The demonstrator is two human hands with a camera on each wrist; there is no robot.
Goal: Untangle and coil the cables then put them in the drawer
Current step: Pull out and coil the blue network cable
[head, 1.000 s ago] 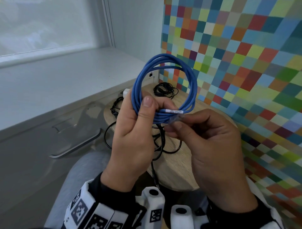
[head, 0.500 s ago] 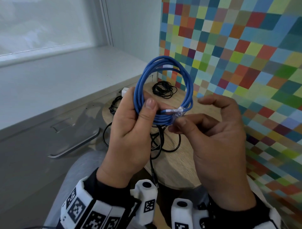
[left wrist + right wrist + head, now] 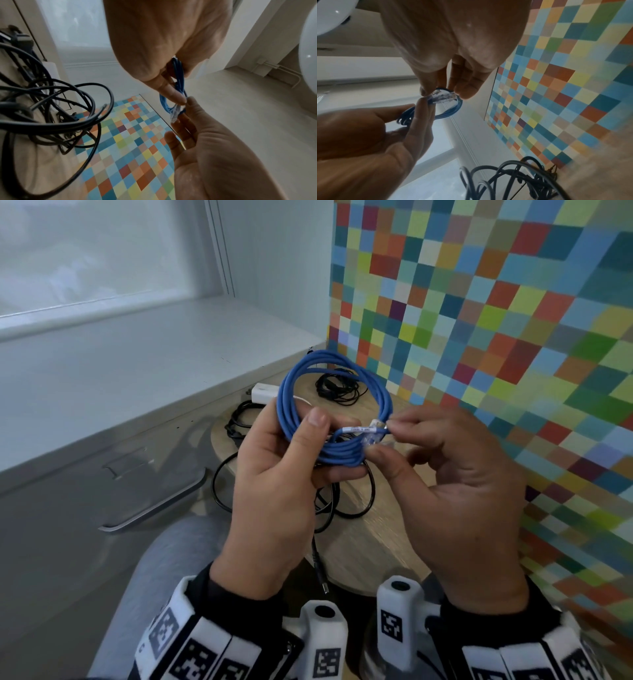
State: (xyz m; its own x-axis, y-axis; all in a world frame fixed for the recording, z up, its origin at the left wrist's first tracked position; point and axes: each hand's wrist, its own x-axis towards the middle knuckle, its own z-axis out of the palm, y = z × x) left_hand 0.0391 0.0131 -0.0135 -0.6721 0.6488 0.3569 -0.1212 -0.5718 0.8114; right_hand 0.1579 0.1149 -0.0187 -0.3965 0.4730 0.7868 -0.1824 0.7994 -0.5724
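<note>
Head view: the left hand (image 3: 274,484) grips the coiled blue cable (image 3: 334,409), fingers curled round its bundle. Left wrist view: the cable looks light and springy. Right wrist view: the right hand (image 3: 453,44) pinches the clear plug (image 3: 442,97), best held there

round wooden table (image 3: 373,546), tangled black cables (image 3: 335,501), white adapter (image 3: 262,392)

A home corner: window sill (image 3: 137,347), grey drawer unit (image 3: 102,474) (bar handle), small round wooden table (image 3: 376,546).
</note>
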